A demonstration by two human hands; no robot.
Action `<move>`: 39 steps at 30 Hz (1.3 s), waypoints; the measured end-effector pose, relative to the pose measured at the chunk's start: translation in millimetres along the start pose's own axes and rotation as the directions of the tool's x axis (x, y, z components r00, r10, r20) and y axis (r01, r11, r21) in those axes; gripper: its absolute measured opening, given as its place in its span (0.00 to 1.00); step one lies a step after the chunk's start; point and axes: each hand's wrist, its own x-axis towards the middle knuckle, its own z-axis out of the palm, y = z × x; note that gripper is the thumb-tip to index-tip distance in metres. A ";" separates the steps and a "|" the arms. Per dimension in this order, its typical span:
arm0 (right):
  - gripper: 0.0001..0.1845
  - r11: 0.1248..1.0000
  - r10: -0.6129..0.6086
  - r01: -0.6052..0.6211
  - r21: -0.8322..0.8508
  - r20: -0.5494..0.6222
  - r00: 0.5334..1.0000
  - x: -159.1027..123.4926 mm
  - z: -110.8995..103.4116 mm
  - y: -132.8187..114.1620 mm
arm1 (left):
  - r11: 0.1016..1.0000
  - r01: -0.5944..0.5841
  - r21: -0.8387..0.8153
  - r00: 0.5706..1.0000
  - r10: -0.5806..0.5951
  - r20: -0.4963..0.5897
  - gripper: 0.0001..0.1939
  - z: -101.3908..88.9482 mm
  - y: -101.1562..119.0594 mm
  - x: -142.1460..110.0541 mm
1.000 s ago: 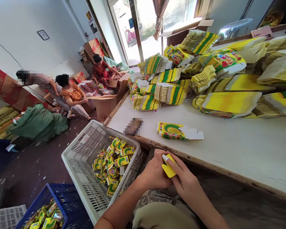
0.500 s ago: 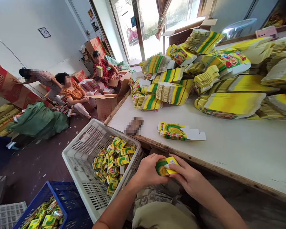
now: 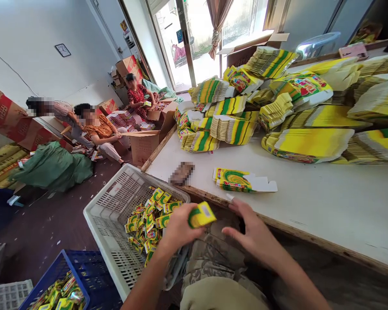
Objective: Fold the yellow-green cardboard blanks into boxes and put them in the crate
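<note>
My left hand [image 3: 181, 228] is closed round a small yellow and green box [image 3: 201, 215] above the right side of the white plastic crate [image 3: 108, 249]. Its printed end with a white label faces up and to the right. My right hand [image 3: 248, 228] is empty, fingers apart, by the table's front edge, with something white on one fingertip. Inside the white crate lie many similar small boxes [image 3: 148, 217]. On the table, beyond my right hand, rests a flattened yellow carton [image 3: 236, 180] with white flaps.
Bundles of flat yellow cartons [image 3: 233, 129] are piled along the far side of the white table [image 3: 310, 206]. A blurred-out object [image 3: 181, 173] lies at its left corner. A blue crate [image 3: 98, 275] stands at lower left. Several people sit or bend among cardboard boxes [image 3: 145, 146] beyond.
My left hand has carried the small box left toward the white crate. My right hand has let go of it and opened, staying near the table edge.
</note>
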 end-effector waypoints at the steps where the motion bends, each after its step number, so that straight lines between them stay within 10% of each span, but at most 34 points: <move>1: 0.32 0.997 -0.016 0.011 -0.080 -0.060 0.998 11.6 -7.5 7.5 | 0.993 0.074 0.087 0.996 -0.069 -0.061 0.29 -14.2 -12.1 -1.8; 6: 0.20 0.878 0.000 -0.120 -0.463 -0.250 0.968 63.5 -34.8 56.2 | 0.910 0.312 0.272 0.926 -0.228 -0.301 0.34 -51.8 -55.6 -10.8; 11: 0.17 0.797 -0.059 -0.076 -0.599 -0.202 0.978 65.4 -28.3 75.2 | 0.991 0.115 0.064 0.993 -0.114 -0.027 0.24 -15.3 -38.7 -7.0; 19: 0.17 0.807 -0.112 -0.014 -0.590 -0.176 0.978 70.1 -24.0 68.2 | 0.982 -0.003 -0.190 0.982 0.039 0.183 0.25 27.0 10.2 13.0; 24: 0.16 0.856 -0.146 -0.028 -0.517 -0.293 0.945 61.0 -26.0 44.0 | 0.701 0.205 -0.683 0.957 0.002 0.289 0.38 55.9 25.5 13.0; 30: 0.15 0.982 0.023 -0.019 0.189 -0.023 0.999 3.3 4.9 -25.6 | 0.242 -0.017 -0.970 0.960 -0.267 -0.083 0.44 68.1 52.6 33.2; 34: 0.23 0.808 0.016 -0.087 0.582 0.126 0.992 -21.5 28.7 -53.7 | 0.307 -0.130 -0.943 0.876 -0.409 -0.255 0.36 56.5 66.0 38.8; 39: 0.17 0.907 0.132 -0.145 0.394 0.062 0.989 -20.5 28.3 -48.9 | 0.414 -0.185 -0.891 0.873 -0.347 -0.342 0.30 57.5 61.9 28.7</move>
